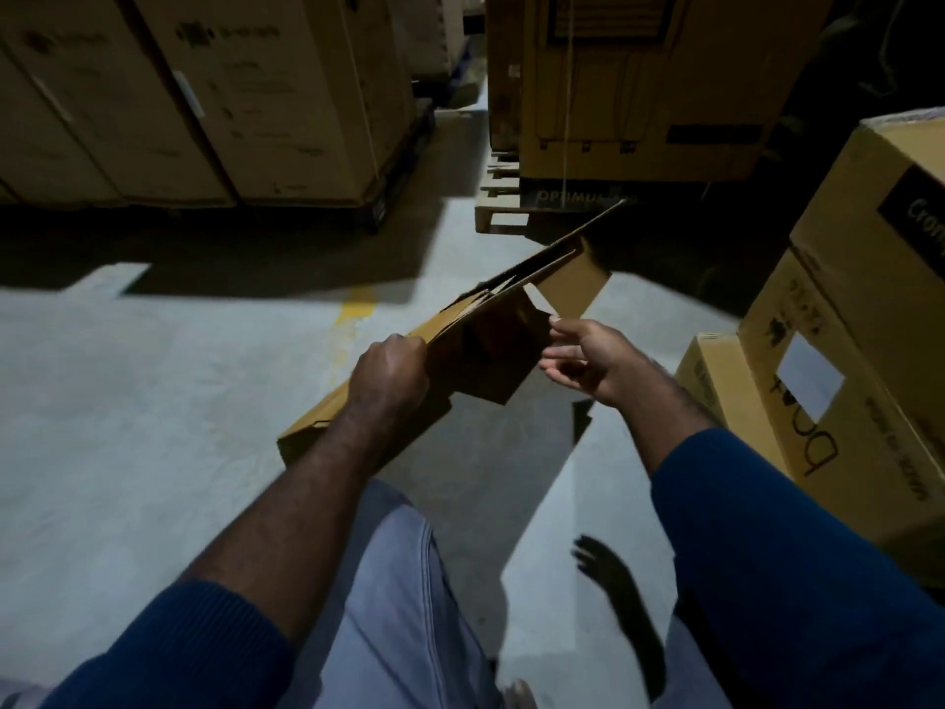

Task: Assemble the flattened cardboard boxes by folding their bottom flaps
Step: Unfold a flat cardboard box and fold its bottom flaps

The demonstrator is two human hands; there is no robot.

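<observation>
Flattened box held in the air, one flap hanging open.

The left hand grips the box by its near long edge, fingers curled tight round the card, so it slants up and away over the floor. The right hand is loosely spread beside it and holds nothing. Its thumb tip seems just to touch the lower corner of the lit flap, though the dim light leaves that unsure. Stacked cartons stand along the floor's right edge.

Flattened box — in left hand
</observation>
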